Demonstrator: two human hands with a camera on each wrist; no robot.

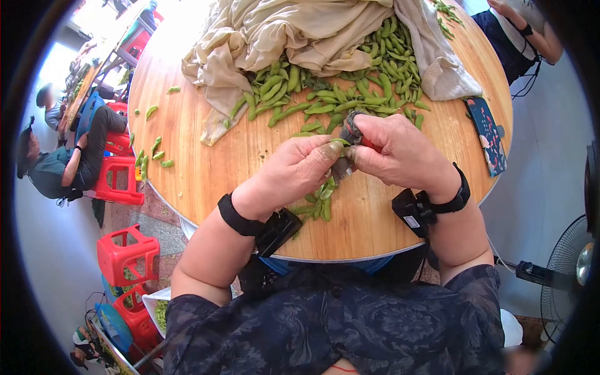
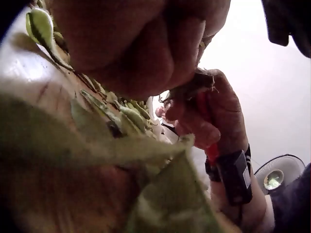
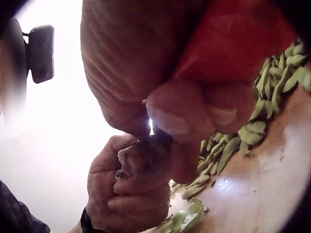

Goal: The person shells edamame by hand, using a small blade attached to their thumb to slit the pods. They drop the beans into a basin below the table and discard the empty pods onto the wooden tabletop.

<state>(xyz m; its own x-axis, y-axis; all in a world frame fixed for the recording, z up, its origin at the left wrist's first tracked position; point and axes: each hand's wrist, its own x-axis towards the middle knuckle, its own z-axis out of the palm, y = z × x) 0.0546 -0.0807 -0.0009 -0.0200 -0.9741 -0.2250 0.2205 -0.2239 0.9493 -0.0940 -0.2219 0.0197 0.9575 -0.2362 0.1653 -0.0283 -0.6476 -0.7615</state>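
Both hands meet over the near middle of the round table. Between thumb and fingers, my left hand (image 1: 299, 164) pinches a green soybean pod (image 1: 339, 141). My right hand (image 1: 397, 150) is curled round a red-handled tool (image 3: 233, 43); its working end is mostly hidden by the fingers, and I cannot tell its kind. A dark, ragged wrap (image 1: 351, 127) covers a finger at the meeting point. The right thumb tip comes right up to the pod. Below the hands lie several pods (image 1: 325, 209), and a larger pile of pods (image 1: 325, 103) spreads just beyond them.
A cream cloth (image 1: 269, 37) is bunched over the back of the pile, beside a pale towel (image 1: 444, 72). A patterned phone (image 1: 486, 137) lies at the right edge. Loose pods (image 1: 156, 150) are scattered left. Red stools (image 1: 128, 253) stand left; a fan (image 1: 569, 275) stands right.
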